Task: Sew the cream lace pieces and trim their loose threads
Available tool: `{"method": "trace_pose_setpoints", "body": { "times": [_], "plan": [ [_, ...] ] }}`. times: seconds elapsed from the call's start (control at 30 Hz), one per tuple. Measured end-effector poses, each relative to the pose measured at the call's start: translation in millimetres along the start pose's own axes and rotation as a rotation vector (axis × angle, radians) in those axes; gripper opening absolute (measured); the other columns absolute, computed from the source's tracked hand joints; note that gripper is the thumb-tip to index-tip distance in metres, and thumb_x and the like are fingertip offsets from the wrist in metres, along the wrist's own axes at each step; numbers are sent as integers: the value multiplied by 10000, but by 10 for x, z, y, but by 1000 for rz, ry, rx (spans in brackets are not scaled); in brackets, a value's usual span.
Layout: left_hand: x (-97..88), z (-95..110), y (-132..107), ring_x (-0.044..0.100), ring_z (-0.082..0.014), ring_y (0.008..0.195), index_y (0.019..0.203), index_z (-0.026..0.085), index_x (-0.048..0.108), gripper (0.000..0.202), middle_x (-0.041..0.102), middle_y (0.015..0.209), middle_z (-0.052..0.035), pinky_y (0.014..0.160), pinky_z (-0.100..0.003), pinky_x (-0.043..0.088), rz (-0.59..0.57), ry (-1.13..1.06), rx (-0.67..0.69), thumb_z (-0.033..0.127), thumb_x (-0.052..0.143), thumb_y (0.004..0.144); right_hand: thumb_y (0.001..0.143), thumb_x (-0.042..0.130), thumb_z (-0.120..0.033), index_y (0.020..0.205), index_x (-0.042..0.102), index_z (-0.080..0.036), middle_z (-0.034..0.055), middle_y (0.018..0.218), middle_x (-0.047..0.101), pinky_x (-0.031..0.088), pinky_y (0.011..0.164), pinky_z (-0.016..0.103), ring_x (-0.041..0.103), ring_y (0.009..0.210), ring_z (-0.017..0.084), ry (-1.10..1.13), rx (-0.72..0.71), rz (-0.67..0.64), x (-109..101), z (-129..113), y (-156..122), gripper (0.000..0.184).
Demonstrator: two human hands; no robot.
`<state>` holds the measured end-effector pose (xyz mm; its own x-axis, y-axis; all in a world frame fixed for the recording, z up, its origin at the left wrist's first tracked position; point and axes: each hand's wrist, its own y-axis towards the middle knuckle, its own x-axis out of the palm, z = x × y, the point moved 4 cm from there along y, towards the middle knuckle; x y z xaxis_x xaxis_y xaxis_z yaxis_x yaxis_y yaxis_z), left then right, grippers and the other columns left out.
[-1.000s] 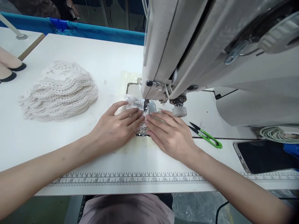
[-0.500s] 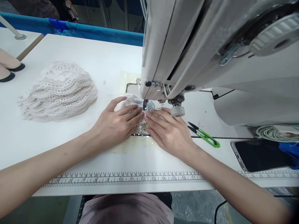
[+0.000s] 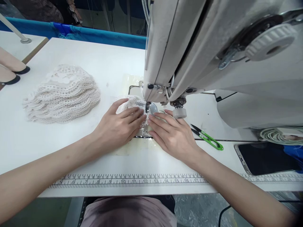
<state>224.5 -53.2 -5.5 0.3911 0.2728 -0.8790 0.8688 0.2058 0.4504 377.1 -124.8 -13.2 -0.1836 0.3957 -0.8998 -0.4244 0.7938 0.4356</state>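
Note:
A small piece of white lace fabric [image 3: 129, 102] lies under the presser foot [image 3: 148, 107] of a sewing machine [image 3: 175, 44]. My left hand [image 3: 120, 124] rests flat over it with outstretched fingers, the fingertips just left of the foot. On the other side, my right hand [image 3: 174, 130] lies with its fingers extended, their tips by the lace edge and the metal plate. Neither hand grips the cloth; both press down from above. Part of the lace is hidden beneath my left fingers.
A pile of white lace pieces [image 3: 63, 94] lies at the left. Green thread snips [image 3: 208, 138] and a phone [image 3: 267, 157] lie at the right, near a coiled cord [image 3: 279, 135]. A printed ruler [image 3: 132, 181] runs along the table's front edge.
The view has shifted slightly, so the pile and table sit a little further right and lower. Both hands keep nearly the same place on the lace by the presser foot.

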Motion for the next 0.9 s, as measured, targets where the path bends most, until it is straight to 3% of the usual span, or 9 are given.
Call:
{"method": "trace_pose_setpoints", "body": {
  "times": [0.53,0.67,0.77,0.9],
  "plan": [
    [26,-45,28,697,-212,1087,1181,119,647,254,738,1165,-100,1103,-536,404,9,-9,-24,167,501,978,991,530,-274,1136,718,-126,47,1150,752,467,1020,406,671,1020,208,-74,2,30,11,28,44,280],
    [-4,-10,-12,684,-201,1116,1197,141,635,255,739,1169,-67,1128,-524,395,28,-6,13,146,530,965,957,522,-132,1144,709,-120,65,1120,758,493,979,392,672,1012,204,-26,15,51,-5,62,47,264],
    [-28,25,-53,681,-185,1122,1215,147,624,278,743,1161,-46,1136,-496,403,32,-1,36,119,547,949,901,466,5,1176,694,-131,73,1108,753,506,940,386,669,987,199,3,40,34,7,95,47,382],
    [-47,52,-80,694,-190,1095,1199,130,638,260,748,1144,-56,1103,-505,443,13,1,34,134,556,952,883,472,26,1125,715,-166,67,1109,740,511,921,394,648,1029,221,0,9,45,22,99,30,393]
  ]
}}
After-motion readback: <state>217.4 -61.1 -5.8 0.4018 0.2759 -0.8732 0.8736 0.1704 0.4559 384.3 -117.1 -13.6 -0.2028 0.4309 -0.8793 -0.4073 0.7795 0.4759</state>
